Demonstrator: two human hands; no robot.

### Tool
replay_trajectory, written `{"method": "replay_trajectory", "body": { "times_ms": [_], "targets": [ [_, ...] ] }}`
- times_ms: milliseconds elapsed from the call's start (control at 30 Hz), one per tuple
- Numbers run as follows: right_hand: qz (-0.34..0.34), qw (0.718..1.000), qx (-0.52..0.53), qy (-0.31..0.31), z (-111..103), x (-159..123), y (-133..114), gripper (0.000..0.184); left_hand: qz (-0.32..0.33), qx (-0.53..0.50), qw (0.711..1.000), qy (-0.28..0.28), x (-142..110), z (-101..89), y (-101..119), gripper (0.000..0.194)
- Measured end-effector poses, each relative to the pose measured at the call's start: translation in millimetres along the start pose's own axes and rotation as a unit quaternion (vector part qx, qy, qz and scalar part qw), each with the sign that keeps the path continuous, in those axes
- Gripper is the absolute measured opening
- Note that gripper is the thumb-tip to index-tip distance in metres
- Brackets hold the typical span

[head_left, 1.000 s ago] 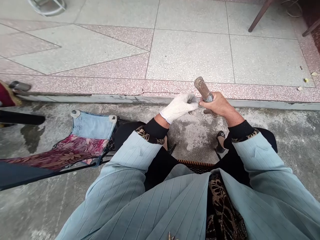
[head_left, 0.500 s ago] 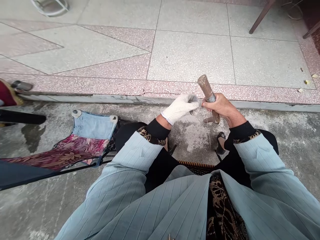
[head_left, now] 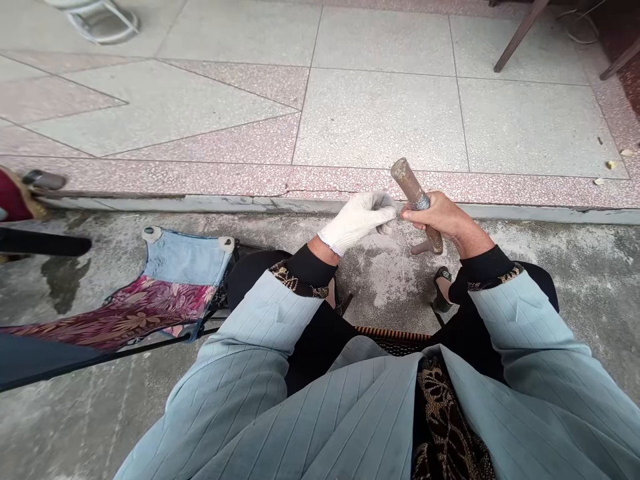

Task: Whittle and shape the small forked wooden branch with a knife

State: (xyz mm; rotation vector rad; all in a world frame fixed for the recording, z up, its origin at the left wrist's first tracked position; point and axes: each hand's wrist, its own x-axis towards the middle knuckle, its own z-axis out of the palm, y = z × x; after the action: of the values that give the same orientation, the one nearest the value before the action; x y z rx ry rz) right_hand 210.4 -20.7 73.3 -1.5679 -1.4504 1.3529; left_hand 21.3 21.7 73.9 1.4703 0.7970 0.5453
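In the head view my right hand (head_left: pixel 443 217), bare, is closed around a brown wooden-looking tool (head_left: pixel 409 180) with a blunt end and a short side stub low on the left. Silvery wire (head_left: pixel 421 201) is wound in several turns about its middle, just by my fingers. My left hand (head_left: pixel 357 219), in a white knit glove, pinches at the right thumb tip. A thin pale strand (head_left: pixel 404 250) hangs below the two hands; the glove hides most of what its fingertips grip.
Ahead runs the edge of a tiled step (head_left: pixel 250 200). A folding chair (head_left: pixel 187 257) with denim and floral cloth stands at left. A white stool (head_left: pixel 103 23) and wooden furniture leg (head_left: pixel 520 37) are farther back. A metal cylinder (head_left: pixel 44 180) lies far left.
The brown tool has shifted and tilted slightly, its top end a little lower and left in view. Both hands keep their grip close together; the hanging strand has swung leftward.
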Motion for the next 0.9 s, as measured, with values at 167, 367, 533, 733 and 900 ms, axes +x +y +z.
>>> {"method": "replay_trajectory", "body": {
  "times_ms": [167,367,533,733,900],
  "targets": [
    [0.000,0.997,0.057,0.047,7,3,1,0.018,0.026,0.047,0.999,0.001,2,0.8,-4,0.011],
    [-0.026,0.992,0.076,0.096,13,6,3,0.014,0.028,-0.059,0.998,-0.026,2,0.9,-10,0.019],
    [-0.034,0.990,0.065,0.118,14,7,3,0.014,0.024,-0.057,0.998,-0.022,-1,4.2,-9,0.020],
    [-0.048,0.989,0.045,0.129,15,5,0,0.016,0.010,-0.040,0.999,0.005,-2,8.1,-7,0.021],
    [-0.027,0.990,0.035,0.135,17,2,-3,0.017,0.009,-0.020,1.000,0.017,-1,9.5,-6,0.016]
  ]
}}
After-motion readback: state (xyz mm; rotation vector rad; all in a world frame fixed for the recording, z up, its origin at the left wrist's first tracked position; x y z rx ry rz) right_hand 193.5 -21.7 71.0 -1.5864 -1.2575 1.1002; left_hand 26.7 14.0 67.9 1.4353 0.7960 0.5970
